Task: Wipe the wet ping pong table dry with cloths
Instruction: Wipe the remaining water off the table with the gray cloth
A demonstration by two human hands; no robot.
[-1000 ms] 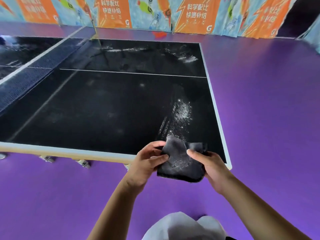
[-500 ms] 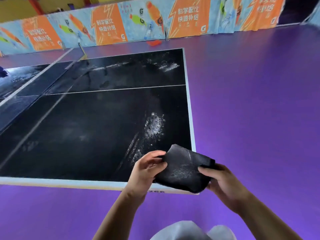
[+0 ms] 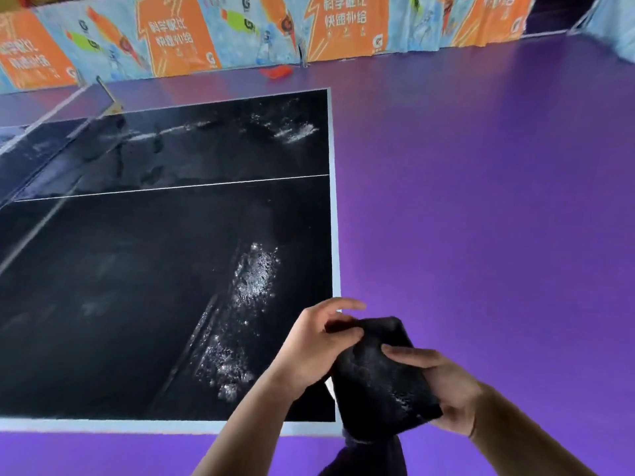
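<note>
— Folding, by the look of it: dark cloth [image 3: 378, 369] held just off the near right corner of the worktop [image 3: 103, 304], not yet on it. Left hand [image 3: 316, 345] pinching the upper edge, thumb over the fold; right hand [image 3: 443, 389] cupping the lower side, thumb pressed on top.

— Wiping not begun on this stretch, then?

— Seems not. Beaded water [image 3: 254, 280] glinting in a streak near the right edge, more toward the far right corner.

— Next move?

— Probably laying the folded pad flat on that streak and dragging it with even pressure. Cloth soft, thick, nubbly, glistening as if damp already; may smear rather than lift.

— Surface?

— Matte black, smooth, hard, white-lined at the edges.
</note>
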